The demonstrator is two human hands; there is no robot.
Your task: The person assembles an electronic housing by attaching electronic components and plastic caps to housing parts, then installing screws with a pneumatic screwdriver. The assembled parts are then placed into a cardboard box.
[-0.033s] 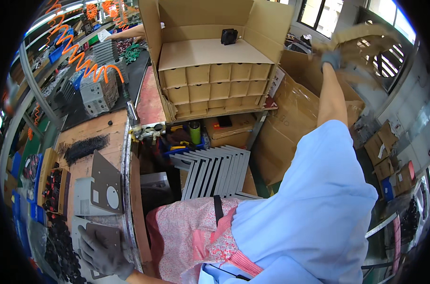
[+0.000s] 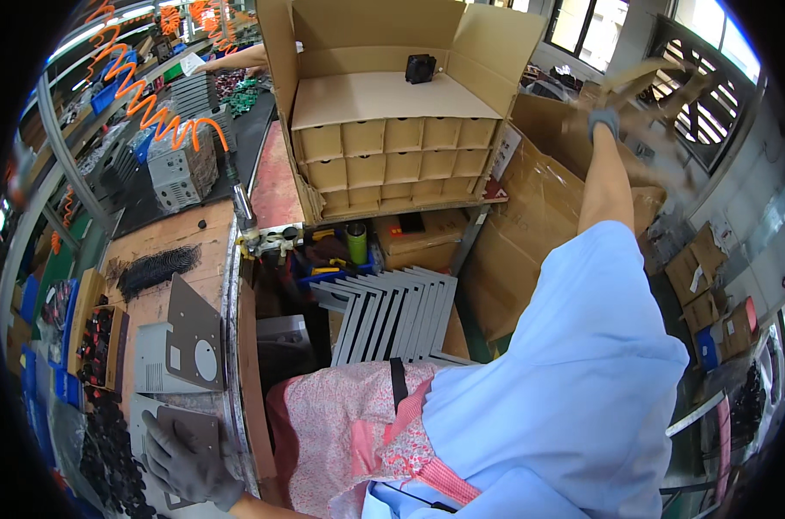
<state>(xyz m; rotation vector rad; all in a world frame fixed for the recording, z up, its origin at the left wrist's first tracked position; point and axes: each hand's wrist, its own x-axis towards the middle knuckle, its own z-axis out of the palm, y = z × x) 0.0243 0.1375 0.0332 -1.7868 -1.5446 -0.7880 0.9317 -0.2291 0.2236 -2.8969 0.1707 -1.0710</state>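
Observation:
My left hand (image 2: 185, 458), in a grey glove, lies at the lower left with fingers stretched over a bent grey metal panel (image 2: 204, 426). Just beyond it another grey panel with a round hole (image 2: 178, 353) stands on the bench. My right arm reaches far out to the right. At its end my gloved right hand (image 2: 603, 123) is closed on a cardboard divider (image 2: 639, 86) of crossed strips, smeared by motion, above a tall open carton (image 2: 522, 216). The fingers themselves are mostly hidden.
Ahead stands a compartmented cardboard box (image 2: 392, 147) with a black fan (image 2: 419, 68) on top. Bent grey frames (image 2: 392, 316) are stacked below it. An air screwdriver (image 2: 240, 203) hangs from an orange coiled hose. Black small parts (image 2: 107, 458) lie at left. Another person's arm (image 2: 237, 59) shows far off.
The cardboard divider has swung and dropped a little beside my right hand, which has shifted slightly downward. My left hand stays where it was on the panel.

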